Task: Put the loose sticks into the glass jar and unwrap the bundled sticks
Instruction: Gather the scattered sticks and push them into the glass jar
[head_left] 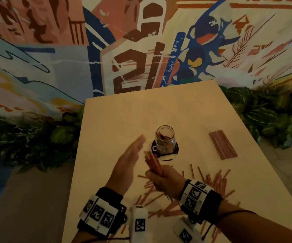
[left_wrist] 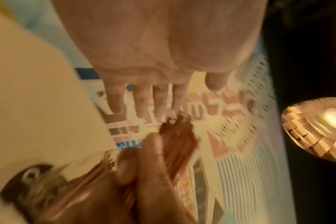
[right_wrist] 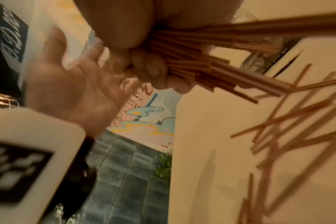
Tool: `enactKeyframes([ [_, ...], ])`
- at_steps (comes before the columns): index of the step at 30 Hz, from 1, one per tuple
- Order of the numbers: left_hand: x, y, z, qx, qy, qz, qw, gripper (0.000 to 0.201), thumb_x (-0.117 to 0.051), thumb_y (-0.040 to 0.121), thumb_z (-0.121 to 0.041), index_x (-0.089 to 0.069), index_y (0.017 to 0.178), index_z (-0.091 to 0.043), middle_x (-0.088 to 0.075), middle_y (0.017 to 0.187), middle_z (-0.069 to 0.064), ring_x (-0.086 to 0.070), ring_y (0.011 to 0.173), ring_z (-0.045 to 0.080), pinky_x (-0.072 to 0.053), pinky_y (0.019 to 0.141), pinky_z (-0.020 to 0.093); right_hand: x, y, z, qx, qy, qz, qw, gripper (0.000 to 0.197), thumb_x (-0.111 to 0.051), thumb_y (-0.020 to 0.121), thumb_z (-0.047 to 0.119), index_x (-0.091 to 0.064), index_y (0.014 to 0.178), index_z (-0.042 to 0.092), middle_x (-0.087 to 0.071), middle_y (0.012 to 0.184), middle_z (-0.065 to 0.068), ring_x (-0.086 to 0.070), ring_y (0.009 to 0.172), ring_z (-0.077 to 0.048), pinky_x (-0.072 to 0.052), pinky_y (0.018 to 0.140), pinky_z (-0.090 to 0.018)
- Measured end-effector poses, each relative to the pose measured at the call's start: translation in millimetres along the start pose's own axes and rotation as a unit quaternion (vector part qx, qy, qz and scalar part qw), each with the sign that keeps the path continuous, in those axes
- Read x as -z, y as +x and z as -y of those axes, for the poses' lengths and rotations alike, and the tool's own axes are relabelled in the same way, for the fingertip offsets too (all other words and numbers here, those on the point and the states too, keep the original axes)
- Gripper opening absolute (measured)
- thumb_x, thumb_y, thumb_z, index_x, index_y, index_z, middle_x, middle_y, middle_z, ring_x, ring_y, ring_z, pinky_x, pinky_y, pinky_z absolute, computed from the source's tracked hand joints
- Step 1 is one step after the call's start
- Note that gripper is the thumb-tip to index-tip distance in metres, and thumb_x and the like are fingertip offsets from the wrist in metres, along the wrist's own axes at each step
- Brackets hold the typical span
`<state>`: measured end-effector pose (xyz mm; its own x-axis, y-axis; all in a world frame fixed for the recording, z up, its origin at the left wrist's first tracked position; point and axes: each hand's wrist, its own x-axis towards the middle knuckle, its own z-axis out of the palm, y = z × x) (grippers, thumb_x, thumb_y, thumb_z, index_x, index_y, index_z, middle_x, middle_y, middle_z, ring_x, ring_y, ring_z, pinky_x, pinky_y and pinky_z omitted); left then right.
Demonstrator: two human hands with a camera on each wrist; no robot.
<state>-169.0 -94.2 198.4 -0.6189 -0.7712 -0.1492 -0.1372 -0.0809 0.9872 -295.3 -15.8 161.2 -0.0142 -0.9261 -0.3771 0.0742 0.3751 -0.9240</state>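
A small glass jar (head_left: 165, 139) stands upright on a dark round coaster (head_left: 175, 149) mid-table, a few reddish sticks inside. My right hand (head_left: 164, 181) grips a fistful of thin reddish sticks (head_left: 153, 162), tips pointing up toward the jar; its curled fingers (right_wrist: 153, 69) wrap the sticks (right_wrist: 211, 66). My left hand (head_left: 129, 160) hovers flat and open just left of those sticks, fingers straight (left_wrist: 144, 103), holding nothing. Several loose sticks (head_left: 210, 183) lie scattered on the table near my right wrist. A wrapped bundle of sticks (head_left: 222, 144) lies to the jar's right.
The pale wooden table (head_left: 124, 116) runs away from me, its left edge close to my left wrist. Green foliage (head_left: 36, 142) lines both sides below a painted mural wall. A woven lamp (left_wrist: 316, 128) glows in the left wrist view.
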Motion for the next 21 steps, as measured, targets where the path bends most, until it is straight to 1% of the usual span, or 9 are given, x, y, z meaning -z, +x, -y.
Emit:
enactKeyframes([
  [2,0.8,-3.0,17.1,0.119,-0.187,-0.104,0.97,0.053,-0.032,0.087,-0.065,-0.054,0.122,-0.032,-0.056,0.135,-0.001,-0.054,0.121,0.011,-0.04,0.103,0.034,4.3,0.8,10.8,0.046,0.039,-0.065,0.996,0.037,-0.048,0.093,0.016,-0.043,0.056,0.018,-0.039,0.04,0.01,-0.034,0.036,-0.007,-0.033,0.042,-0.023],
  [5,-11.3,-12.1,48.0,0.301,-0.389,-0.094,0.865,0.067,-0.033,0.089,-0.062,-0.057,0.119,-0.008,-0.064,0.114,0.017,-0.06,0.104,0.031,-0.043,0.09,0.044,7.4,0.5,41.5,0.138,0.08,-0.13,0.979,0.04,-0.045,0.093,0.025,-0.049,0.053,0.02,-0.047,0.041,0.006,-0.042,0.043,-0.021,-0.04,0.044,-0.03],
  [8,-30.1,-20.1,57.0,0.369,-0.47,-0.088,0.797,0.073,-0.036,0.089,-0.061,-0.062,0.107,0.005,-0.067,0.103,0.024,-0.065,0.093,0.037,-0.044,0.092,0.047,2.5,2.4,52.2,0.2,0.067,-0.146,0.967,0.039,-0.047,0.091,0.028,-0.056,0.053,0.026,-0.054,0.046,0.004,-0.047,0.052,-0.027,-0.042,0.051,-0.041],
  [10,-40.4,-20.6,54.9,0.358,-0.506,-0.087,0.78,0.073,-0.036,0.09,-0.057,-0.067,0.1,0.008,-0.068,0.106,0.028,-0.066,0.096,0.038,-0.039,0.101,0.048,-3.5,1.8,45.7,0.193,0.028,-0.147,0.97,0.034,-0.049,0.085,0.031,-0.057,0.053,0.027,-0.055,0.047,0.005,-0.049,0.053,-0.025,-0.045,0.054,-0.039],
  [11,-44.6,-20.0,53.2,0.351,-0.517,-0.08,0.777,0.072,-0.037,0.09,-0.056,-0.07,0.098,0.008,-0.068,0.108,0.027,-0.067,0.097,0.037,-0.038,0.102,0.048,-5.1,0.2,41.8,0.185,0.006,-0.148,0.972,0.034,-0.05,0.086,0.03,-0.057,0.053,0.028,-0.056,0.046,0.007,-0.05,0.051,-0.021,-0.046,0.054,-0.033],
  [14,-49.5,-18.6,53.3,0.354,-0.513,-0.059,0.779,0.069,-0.038,0.087,-0.053,-0.071,0.1,0.006,-0.069,0.105,0.025,-0.068,0.092,0.036,-0.049,0.09,0.046,-5.4,-5.2,37.3,0.186,-0.014,-0.171,0.967,0.036,-0.051,0.091,0.014,-0.053,0.056,0.024,-0.053,0.044,0.007,-0.048,0.043,-0.003,-0.042,0.049,-0.013],
  [16,-50.1,-20.3,59.1,0.37,-0.5,-0.049,0.782,0.07,-0.035,0.089,-0.055,-0.069,0.102,0.006,-0.068,0.107,0.025,-0.066,0.092,0.037,-0.055,0.079,0.049,-4.7,-7.4,37.9,0.197,0.001,-0.178,0.964,0.034,-0.05,0.09,0.006,-0.052,0.059,0.02,-0.051,0.049,0.006,-0.047,0.042,-0.002,-0.041,0.046,-0.013],
  [19,-54.9,-21.5,58.0,0.351,-0.517,-0.031,0.78,0.063,-0.039,0.089,-0.048,-0.075,0.086,0.003,-0.072,0.096,0.024,-0.072,0.081,0.037,-0.059,0.067,0.043,-5.2,-8.5,32.7,0.194,-0.011,-0.149,0.97,0.036,-0.054,0.088,0.003,-0.055,0.06,0.026,-0.055,0.045,0.009,-0.05,0.045,0.0,-0.043,0.049,-0.012],
  [21,-57.1,-18.8,54.4,0.327,-0.541,-0.031,0.775,0.054,-0.041,0.091,-0.041,-0.076,0.085,0.0,-0.073,0.098,0.022,-0.072,0.084,0.035,-0.059,0.073,0.042,-4.9,-10.8,30.4,0.189,-0.019,-0.138,0.972,0.032,-0.059,0.085,0.004,-0.058,0.061,0.025,-0.06,0.047,0.011,-0.054,0.048,0.001,-0.046,0.053,-0.013],
])
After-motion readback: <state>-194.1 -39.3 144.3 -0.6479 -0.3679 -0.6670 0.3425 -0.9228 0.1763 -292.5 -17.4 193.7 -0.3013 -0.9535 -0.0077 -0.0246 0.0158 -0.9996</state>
